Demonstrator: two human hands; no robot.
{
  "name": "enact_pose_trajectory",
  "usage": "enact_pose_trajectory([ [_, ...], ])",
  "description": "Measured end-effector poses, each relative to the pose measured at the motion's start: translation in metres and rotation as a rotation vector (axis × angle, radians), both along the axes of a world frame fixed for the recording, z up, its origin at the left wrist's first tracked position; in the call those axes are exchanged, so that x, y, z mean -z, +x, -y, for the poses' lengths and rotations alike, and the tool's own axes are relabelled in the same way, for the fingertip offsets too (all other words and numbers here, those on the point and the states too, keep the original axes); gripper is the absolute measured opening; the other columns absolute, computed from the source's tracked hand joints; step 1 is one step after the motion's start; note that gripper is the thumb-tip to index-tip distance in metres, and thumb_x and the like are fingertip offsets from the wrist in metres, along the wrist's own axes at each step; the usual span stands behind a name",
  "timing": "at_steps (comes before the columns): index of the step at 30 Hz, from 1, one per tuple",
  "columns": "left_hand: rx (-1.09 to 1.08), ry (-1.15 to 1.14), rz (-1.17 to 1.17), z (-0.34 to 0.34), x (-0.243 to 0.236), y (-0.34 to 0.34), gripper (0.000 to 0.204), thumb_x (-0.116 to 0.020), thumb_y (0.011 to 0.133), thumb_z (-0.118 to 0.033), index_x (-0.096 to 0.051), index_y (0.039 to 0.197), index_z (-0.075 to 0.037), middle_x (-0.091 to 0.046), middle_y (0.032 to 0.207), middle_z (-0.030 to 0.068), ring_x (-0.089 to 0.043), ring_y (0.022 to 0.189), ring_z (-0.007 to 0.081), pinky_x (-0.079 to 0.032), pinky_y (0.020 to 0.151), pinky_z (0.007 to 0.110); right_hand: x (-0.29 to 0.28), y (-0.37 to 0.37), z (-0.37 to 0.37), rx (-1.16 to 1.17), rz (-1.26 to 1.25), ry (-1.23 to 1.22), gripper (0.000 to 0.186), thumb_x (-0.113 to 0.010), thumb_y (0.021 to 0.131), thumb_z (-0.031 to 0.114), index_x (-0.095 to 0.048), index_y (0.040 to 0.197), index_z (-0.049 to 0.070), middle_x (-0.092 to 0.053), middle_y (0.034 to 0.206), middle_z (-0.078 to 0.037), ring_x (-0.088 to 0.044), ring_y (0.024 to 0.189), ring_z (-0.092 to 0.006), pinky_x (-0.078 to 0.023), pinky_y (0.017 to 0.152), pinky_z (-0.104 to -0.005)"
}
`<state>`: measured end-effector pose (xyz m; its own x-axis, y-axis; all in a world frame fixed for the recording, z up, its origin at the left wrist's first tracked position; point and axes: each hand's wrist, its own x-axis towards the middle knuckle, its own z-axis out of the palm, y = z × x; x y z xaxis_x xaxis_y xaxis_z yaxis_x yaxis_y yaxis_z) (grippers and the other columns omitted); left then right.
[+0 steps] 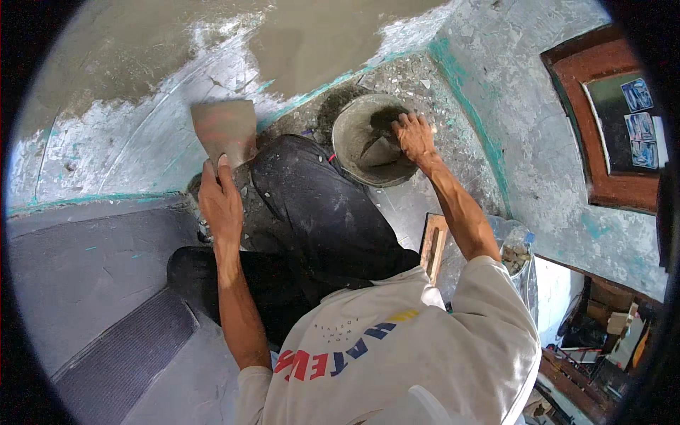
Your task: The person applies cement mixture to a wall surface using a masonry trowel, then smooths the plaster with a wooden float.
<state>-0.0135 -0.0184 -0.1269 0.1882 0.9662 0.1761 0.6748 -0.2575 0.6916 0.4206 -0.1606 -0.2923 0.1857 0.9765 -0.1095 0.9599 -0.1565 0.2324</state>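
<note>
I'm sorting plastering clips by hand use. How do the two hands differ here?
The left hand grips a flat trapezoid plaster board held up near the wall; the right hand reaches down into the round pan of grey mortar. The left hand is closed around a handle; the right hand's fingers are spread over a trowel. Both hands are bare and dusted grey.

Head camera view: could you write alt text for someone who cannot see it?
Seen from above, a crouching person's left hand holds a flat, mortar-smeared metal plastering board near a half-plastered grey wall, while the right hand reaches into a round grey pan of wet mortar on the rubble-strewn floor.
</note>
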Motion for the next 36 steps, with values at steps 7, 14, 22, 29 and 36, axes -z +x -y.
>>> enact_pose_trajectory([
  [7,-0.029,0.082,0.047,0.003,0.001,0.004,0.044,-0.052,0.114,-0.033,-0.067,0.126,0.006,-0.073,0.109,0.0294,-0.071,0.101,0.0429,-0.051,0.090,0.049,-0.080,0.064,0.047,0.249,-0.673,0.580,0.027,-0.066,0.100,0.020,-0.071,0.120,0.002,-0.075,0.105,-0.012,-0.072,0.095,-0.0264,-0.056,0.083,-0.0384],
  [14,0.018,0.039,0.055,0.003,-0.008,0.002,0.043,-0.052,0.114,-0.034,-0.066,0.120,0.007,-0.072,0.100,0.0247,-0.065,0.087,0.0364,-0.050,0.083,0.044,-0.060,0.062,0.233,0.809,-0.973,0.782,0.023,-0.068,0.099,0.022,-0.070,0.103,-0.001,-0.071,0.093,-0.007,-0.062,0.083,-0.0157,-0.051,0.075,-0.0341],
  [22,0.088,-0.037,0.054,0.001,0.013,0.003,0.058,-0.052,0.112,-0.046,-0.064,0.137,0.005,-0.073,0.120,0.0292,-0.071,0.110,0.0425,-0.053,0.096,0.045,0.099,-0.099,0.361,1.074,-1.085,0.693,0.048,-0.071,0.098,0.035,-0.059,0.131,0.002,-0.070,0.111,-0.016,-0.069,0.099,-0.0290,-0.055,0.084,-0.0421],
  [29,0.080,-0.036,-0.154,0.001,0.030,0.019,0.058,-0.048,0.113,-0.044,-0.064,0.135,0.007,-0.070,0.119,0.0362,-0.066,0.115,0.0537,-0.051,0.097,0.053,-0.032,-0.019,0.146,0.129,-0.169,0.480,0.038,-0.061,0.100,0.017,-0.064,0.138,0.009,-0.060,0.147,-0.016,-0.054,0.139,-0.0375,-0.042,0.118,-0.0485],
  [36,0.123,0.024,-0.174,0.000,0.038,0.013,0.041,-0.051,0.113,-0.037,-0.068,0.130,-0.003,-0.072,0.117,0.0304,-0.066,0.109,0.0539,-0.051,0.090,0.058,-0.013,0.003,0.031,-0.204,0.343,-0.233,0.041,-0.051,0.103,0.026,-0.067,0.138,0.012,-0.059,0.152,-0.007,-0.044,0.148,-0.0295,-0.028,0.126,-0.0544],
])
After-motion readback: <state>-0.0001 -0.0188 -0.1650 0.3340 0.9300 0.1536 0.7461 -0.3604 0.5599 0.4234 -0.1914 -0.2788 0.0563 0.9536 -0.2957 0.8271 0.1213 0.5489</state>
